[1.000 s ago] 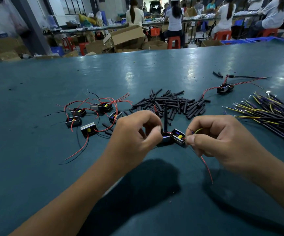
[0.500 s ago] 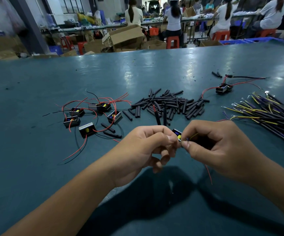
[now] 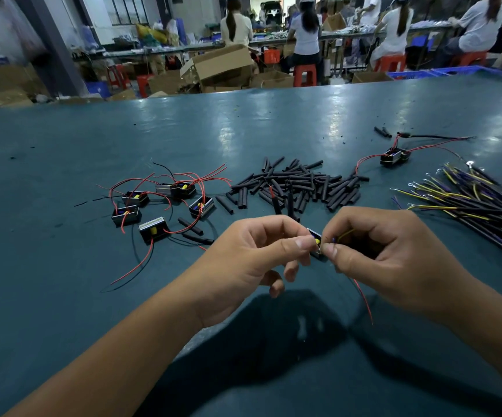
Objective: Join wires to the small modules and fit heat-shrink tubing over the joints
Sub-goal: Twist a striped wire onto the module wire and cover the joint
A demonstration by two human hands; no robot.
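A small black module [image 3: 316,238] with a yellow part is pinched between thumb and forefinger of my left hand [image 3: 249,260], above the table's near middle. My right hand [image 3: 385,254] pinches a yellow and purple wire [image 3: 344,235] at the module's edge; a thin red wire [image 3: 364,299] hangs below that hand. The two hands touch at the fingertips. A heap of black heat-shrink tubes [image 3: 297,185] lies just behind them. Several more modules with red and black leads [image 3: 165,203] lie to the left.
A bundle of yellow and purple wires [image 3: 478,206] with ring ends lies at the right. One wired module [image 3: 394,156] sits at the back right. The green table [image 3: 63,296] runs wide; people sit at benches beyond cardboard boxes [image 3: 222,67].
My hands have closed together and lifted the module off the table. A black tube that stood upright between them a second ago is no longer seen there.
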